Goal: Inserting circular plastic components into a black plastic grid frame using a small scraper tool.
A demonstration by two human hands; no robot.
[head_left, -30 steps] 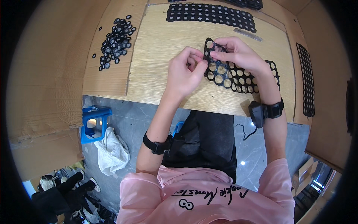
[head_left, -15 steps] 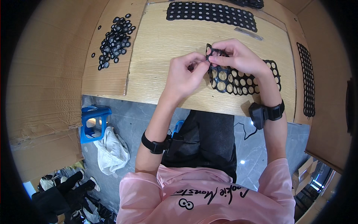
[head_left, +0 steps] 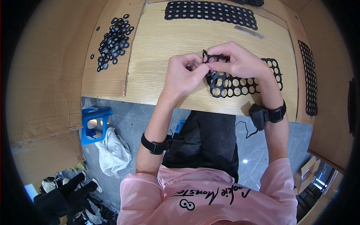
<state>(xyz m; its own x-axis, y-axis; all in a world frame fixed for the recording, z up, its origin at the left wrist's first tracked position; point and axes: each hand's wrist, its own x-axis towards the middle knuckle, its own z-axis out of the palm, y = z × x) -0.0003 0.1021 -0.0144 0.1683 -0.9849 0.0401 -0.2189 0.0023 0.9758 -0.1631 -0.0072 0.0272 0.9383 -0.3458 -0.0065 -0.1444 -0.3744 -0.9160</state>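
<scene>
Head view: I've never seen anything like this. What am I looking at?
There's no robot, just a person with two bare hands, seen from above by a head-worn camera whose wide lens bends straight edges. The right hand holds a black sheet full of round holes, its left end lifted. The left hand meets that end; whether it grips is hidden. Beyond on the table lies a similar sheet; a pile of small discs lies left.
</scene>
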